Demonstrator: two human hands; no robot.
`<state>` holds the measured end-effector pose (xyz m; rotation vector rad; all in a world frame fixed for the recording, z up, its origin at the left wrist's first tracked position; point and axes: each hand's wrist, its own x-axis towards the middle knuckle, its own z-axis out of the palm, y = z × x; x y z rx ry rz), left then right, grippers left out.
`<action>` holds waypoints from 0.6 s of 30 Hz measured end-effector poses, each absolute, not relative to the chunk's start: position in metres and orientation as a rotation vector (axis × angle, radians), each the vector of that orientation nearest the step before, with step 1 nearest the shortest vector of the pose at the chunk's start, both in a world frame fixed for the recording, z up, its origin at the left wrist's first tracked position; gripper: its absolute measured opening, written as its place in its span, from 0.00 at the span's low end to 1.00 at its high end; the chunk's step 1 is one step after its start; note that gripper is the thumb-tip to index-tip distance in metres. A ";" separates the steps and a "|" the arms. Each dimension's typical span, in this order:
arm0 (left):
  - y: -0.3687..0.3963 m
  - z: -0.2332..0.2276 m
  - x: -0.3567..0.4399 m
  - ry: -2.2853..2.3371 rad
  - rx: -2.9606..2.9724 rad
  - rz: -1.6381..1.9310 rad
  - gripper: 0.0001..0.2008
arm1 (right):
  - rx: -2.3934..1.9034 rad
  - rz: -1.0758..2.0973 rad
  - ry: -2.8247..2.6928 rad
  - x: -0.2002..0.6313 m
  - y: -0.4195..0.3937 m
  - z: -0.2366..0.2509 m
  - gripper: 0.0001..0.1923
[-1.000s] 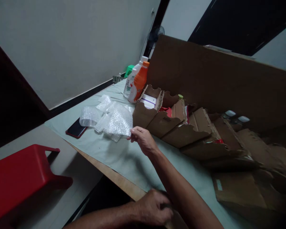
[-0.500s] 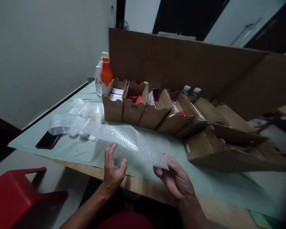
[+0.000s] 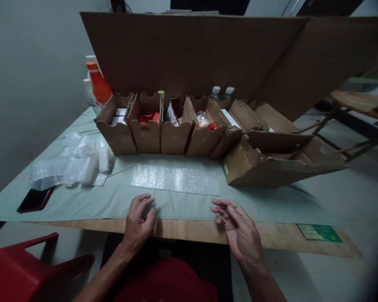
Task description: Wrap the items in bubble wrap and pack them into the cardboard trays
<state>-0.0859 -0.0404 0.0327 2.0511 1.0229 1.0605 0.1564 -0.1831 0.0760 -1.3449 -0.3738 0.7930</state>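
Observation:
A flat strip of bubble wrap [image 3: 175, 179] lies lengthwise on the pale green tablecloth, in front of the row of cardboard bins. Just below its left end is my left hand [image 3: 139, 218], fingers curved and apart, holding nothing. My right hand [image 3: 237, 226] hovers near the strip's right end, also empty, with its fingers loosely spread. Neither hand touches the wrap. More bubble wrap pieces [image 3: 82, 161] are heaped at the left of the table, partly over a dark phone [image 3: 35, 199] with a red edge.
Cardboard bins [image 3: 176, 140] hold red packets and white boxes. A larger bin [image 3: 255, 172] lies tilted at the right. Bottles, one an orange bottle [image 3: 99, 84], stand behind at left. A cardboard panel [image 3: 189, 54] backs the table. A red stool [image 3: 22, 268] is at lower left.
My right hand has let go of the bubble wrap strip, which now lies flat on the cloth, separate from the heap. The camera view has turned to the right.

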 end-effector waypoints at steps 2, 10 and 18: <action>-0.029 0.038 -0.069 0.952 2.198 1.032 0.11 | -1.480 0.701 -0.710 0.147 -0.164 0.082 0.10; 0.027 0.027 -0.008 0.838 2.555 0.637 0.15 | -1.853 0.364 -1.791 0.139 -0.058 0.043 0.25; 0.027 0.009 -0.034 0.750 2.568 0.589 0.19 | -2.263 -0.019 -1.575 0.231 -0.139 0.011 0.23</action>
